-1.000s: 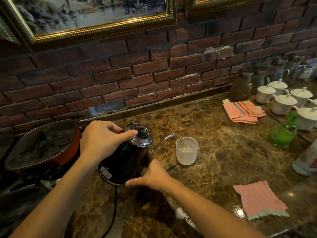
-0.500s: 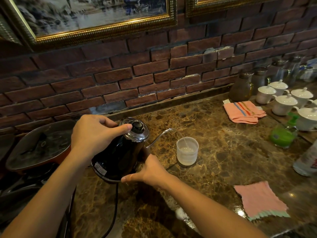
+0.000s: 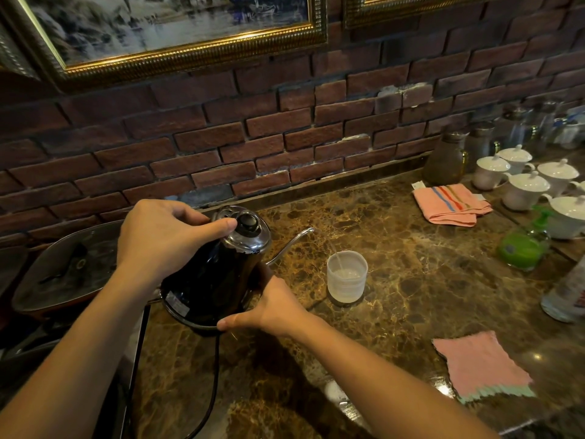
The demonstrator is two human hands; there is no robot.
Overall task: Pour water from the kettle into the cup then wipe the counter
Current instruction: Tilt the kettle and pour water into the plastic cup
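Note:
A black kettle (image 3: 210,280) with a chrome lid and thin gooseneck spout is tilted to the right above the marble counter (image 3: 411,280). My left hand (image 3: 161,236) grips its handle, thumb resting on the lid. My right hand (image 3: 269,308) supports the kettle's lower right side. A thin stream of water falls from the spout tip into a translucent plastic cup (image 3: 346,282), which stands just right of the kettle and holds some water. A pink cloth (image 3: 481,365) with a green fringe lies flat at the front right.
A lidded pan (image 3: 63,274) sits at the left. A folded striped pink towel (image 3: 449,204), white lidded cups (image 3: 525,188), a green spray bottle (image 3: 522,248), a clear bottle (image 3: 566,296) and glass jars line the right side. The kettle's cord (image 3: 212,391) trails toward me.
The kettle's spout has lifted higher above the cup and drawn back to the left, with water still streaming in. Both hands keep their hold on it.

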